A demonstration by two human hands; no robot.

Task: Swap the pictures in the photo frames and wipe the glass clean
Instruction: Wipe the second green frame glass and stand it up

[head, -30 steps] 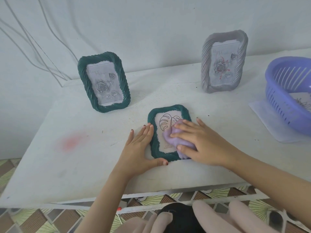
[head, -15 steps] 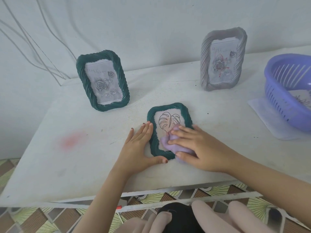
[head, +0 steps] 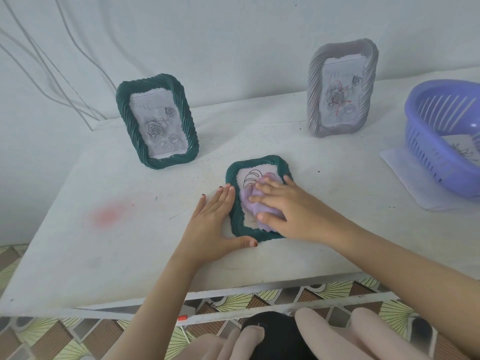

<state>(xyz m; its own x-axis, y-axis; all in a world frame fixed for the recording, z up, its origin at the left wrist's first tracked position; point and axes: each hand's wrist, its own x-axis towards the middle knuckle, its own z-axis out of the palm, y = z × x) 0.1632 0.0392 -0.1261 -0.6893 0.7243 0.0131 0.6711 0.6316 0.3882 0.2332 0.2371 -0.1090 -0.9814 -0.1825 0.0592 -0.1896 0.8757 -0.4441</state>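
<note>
A small dark green frame [head: 235,224] with a leaf drawing lies flat on the white table [head: 104,245]. My left hand [head: 211,222] rests against its left edge and bottom corner, fingers spread, bracing it. My right hand [head: 288,209] presses a lilac cloth [head: 249,203] onto the frame's glass, covering the lower and right part of the picture. A larger dark green frame [head: 155,120] with a rose picture stands upright at the back left. At the back right a grey frame [head: 342,89] with a rose picture also stands upright.
A purple plastic basket [head: 441,141] sits at the right edge on a white sheet [head: 410,183], with a picture inside. White cables hang on the wall at the left. A pink stain marks the table's left part. The table's front edge is near my body.
My right hand slid the cloth down toward the frame's lower part, then back up over the leaf drawing. The left hand stayed against the frame.
</note>
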